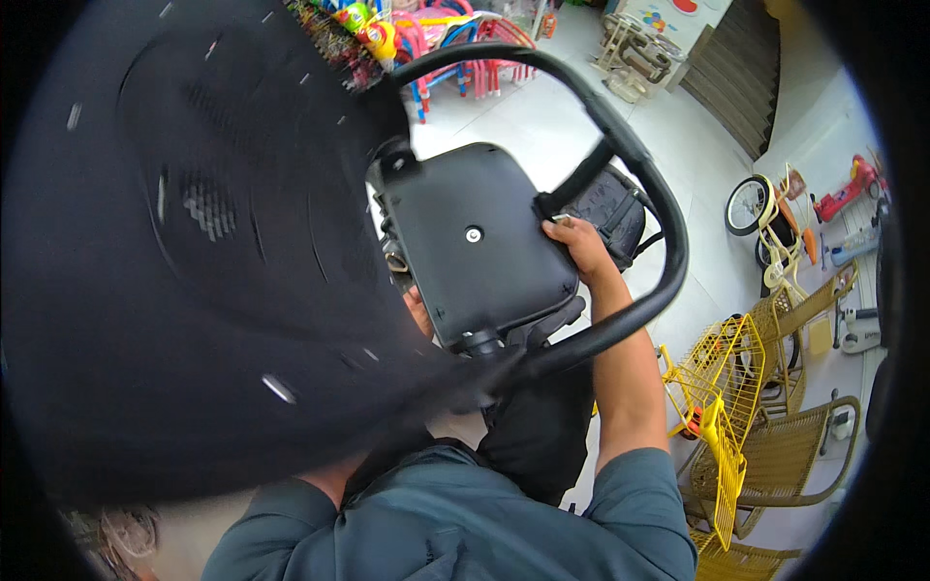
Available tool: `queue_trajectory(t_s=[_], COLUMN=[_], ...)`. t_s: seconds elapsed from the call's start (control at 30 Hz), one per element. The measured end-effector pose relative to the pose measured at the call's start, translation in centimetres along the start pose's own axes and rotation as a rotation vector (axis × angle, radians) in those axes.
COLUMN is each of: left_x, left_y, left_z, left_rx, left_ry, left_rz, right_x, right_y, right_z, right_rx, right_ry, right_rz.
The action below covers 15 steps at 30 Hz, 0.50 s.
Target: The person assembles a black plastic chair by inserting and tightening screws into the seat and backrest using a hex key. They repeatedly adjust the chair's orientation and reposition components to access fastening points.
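A black plastic panel [480,247] with a bolt in its middle lies in front of me, joined to a thick black curved tube [668,228] that loops round its right side. My right hand [586,249] grips the panel's right edge, the thumb beside a small metal pin on the tube's bracket. At the panel's lower left edge my left hand [418,312] shows only in part, its fingers curled against that edge; the rest is hidden. A big black canopy [213,252], blurred, fills the left side and covers my left forearm. Together they look like parts of a stroller.
Behind the tube is a dark strapped bag-like piece [610,208]. On the right stand a yellow wire basket [731,363], woven chairs [785,455] and a small cream bicycle [770,218]. Farther off are colourful small chairs [484,58] and a folded beige frame [635,58] on the white floor.
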<state>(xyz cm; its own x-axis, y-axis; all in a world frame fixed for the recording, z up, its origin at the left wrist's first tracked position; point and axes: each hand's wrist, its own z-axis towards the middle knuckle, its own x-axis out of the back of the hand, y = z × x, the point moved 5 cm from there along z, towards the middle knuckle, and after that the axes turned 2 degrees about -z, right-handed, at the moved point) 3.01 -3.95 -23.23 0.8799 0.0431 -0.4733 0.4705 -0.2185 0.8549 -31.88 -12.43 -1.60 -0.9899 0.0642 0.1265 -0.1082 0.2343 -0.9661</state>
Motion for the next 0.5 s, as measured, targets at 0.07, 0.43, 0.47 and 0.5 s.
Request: queue_trajectory(t_s=[0.07,0.43,0.47,0.5], left_x=[-1.0,-1.9,-2.2,-2.3], left_y=[0.5,2.7,3.2,4.3], left_z=[1.5,2.8,2.5,2.4], left_rx=[-0.029,0.106,0.057,-0.074], left_ry=[-0.024,-0.278,-0.268,-0.265], left_rz=[0.035,0.024,0.145,0.234], right_x=[0.7,-1.0,-1.3,-2.1], right_y=[-0.7,1.6,2.0,2.5], right_z=[2.4,-3.3,-4.8,-6.1], right_rx=[0.022,-0.092,-0.068,-0.060], right_ry=[0.055,0.080,0.160,0.223], right_rz=[-0.063,0.268,0.236,0.266])
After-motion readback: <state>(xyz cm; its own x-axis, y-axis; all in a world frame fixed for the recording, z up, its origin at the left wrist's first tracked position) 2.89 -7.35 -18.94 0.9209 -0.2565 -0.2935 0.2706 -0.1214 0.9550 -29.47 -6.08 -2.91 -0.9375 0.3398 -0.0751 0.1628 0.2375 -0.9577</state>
